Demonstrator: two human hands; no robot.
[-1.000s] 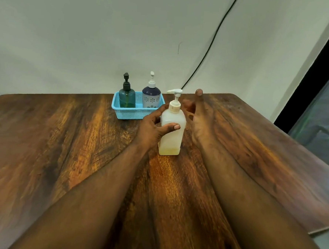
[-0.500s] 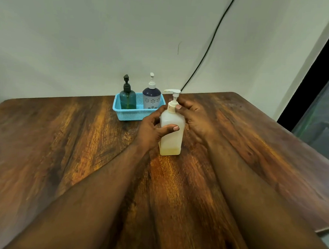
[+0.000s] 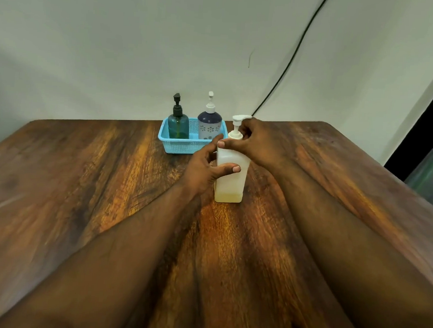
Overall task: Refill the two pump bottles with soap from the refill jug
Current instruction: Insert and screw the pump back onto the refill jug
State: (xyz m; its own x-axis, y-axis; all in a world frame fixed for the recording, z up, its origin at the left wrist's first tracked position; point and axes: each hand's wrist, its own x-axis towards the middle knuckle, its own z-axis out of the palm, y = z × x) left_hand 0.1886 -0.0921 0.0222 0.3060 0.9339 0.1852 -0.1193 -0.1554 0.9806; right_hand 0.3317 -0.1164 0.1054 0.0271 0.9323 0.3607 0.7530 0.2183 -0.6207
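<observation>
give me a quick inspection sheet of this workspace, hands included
surface: wooden table, dark grain, glossy.
job's things: white pump bottle upright, a little yellowish liquid at its bottom; green pump bottle and floral pump bottle upright in the blue basket.
clutter: nothing seen.
hands: left hand grips the white bottle's body; right hand grips its pump collar.
cables: black cable runs down the wall behind the table.
surroundings: pale wall; dark frame at right.
</observation>
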